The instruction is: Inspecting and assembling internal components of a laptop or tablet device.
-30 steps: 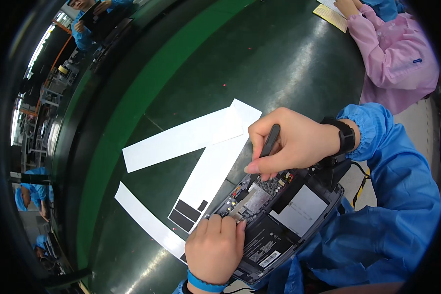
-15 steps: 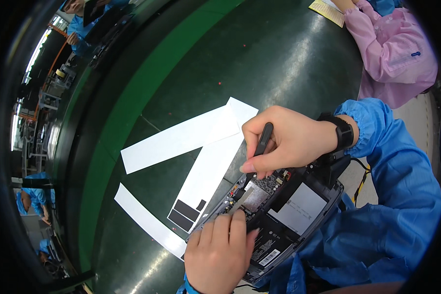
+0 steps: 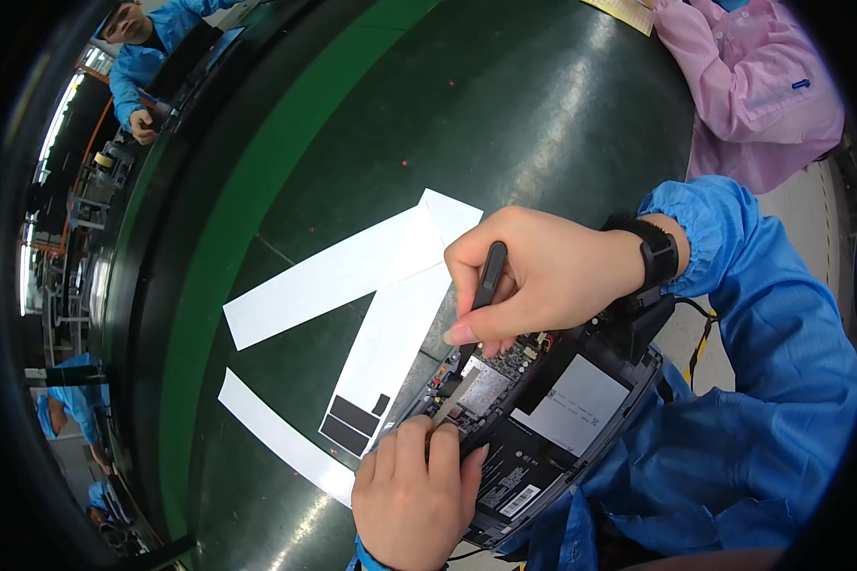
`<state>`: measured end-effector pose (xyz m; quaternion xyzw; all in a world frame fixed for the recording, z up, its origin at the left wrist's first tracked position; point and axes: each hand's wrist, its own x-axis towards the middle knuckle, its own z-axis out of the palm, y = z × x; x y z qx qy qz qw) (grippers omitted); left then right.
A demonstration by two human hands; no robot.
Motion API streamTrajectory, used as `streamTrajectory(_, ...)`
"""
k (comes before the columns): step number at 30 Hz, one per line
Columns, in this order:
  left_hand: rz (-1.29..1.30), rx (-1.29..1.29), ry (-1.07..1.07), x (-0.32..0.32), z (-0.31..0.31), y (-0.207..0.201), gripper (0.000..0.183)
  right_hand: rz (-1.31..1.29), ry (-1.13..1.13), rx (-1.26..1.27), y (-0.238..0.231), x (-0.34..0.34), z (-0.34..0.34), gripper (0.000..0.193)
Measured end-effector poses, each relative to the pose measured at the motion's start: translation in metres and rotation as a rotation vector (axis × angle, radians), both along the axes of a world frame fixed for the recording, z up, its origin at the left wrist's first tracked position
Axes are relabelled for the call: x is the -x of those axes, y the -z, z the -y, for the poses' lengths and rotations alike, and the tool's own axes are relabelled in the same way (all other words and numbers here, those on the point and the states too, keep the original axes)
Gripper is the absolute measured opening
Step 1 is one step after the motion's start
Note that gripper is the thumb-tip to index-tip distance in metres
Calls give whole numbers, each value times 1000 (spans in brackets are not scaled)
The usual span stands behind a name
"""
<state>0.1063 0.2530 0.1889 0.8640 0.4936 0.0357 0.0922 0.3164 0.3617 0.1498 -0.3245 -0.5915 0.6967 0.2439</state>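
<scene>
An opened dark electronic device lies in front of me, its circuit board and black battery exposed. My right hand grips a slim black tool like a pen, its lower end down at the board's far-left edge; the tip is hard to make out. My left hand rests on the device's near-left side, thumb apart from the other fingers. Just beyond its fingertips is a narrow greyish strip, beside a silver metal plate on the board. Whether those fingertips touch the strip I cannot tell.
Long white strips lie on the dark green table left of the device, one bearing black rectangles. A person in pink sits at the upper right. Others in blue are at the far left. A cable runs behind the device.
The view has shifted slightly. My right hand with the black tool has moved a little left along the board; my left hand stays on the device. A person at the upper left has moved.
</scene>
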Motion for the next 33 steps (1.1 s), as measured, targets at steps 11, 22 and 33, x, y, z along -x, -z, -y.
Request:
streamTrajectory(11,17,81,-30,5,2,0,25,-40,6,-17,3,1,1,21)
streamTrajectory(22,5,133,-16,8,-1,3,33,12,28,-40,2,2,0,20)
streamTrajectory(33,-164,112,-25,0,2,6,70,46,28,-55,0,1,1,20)
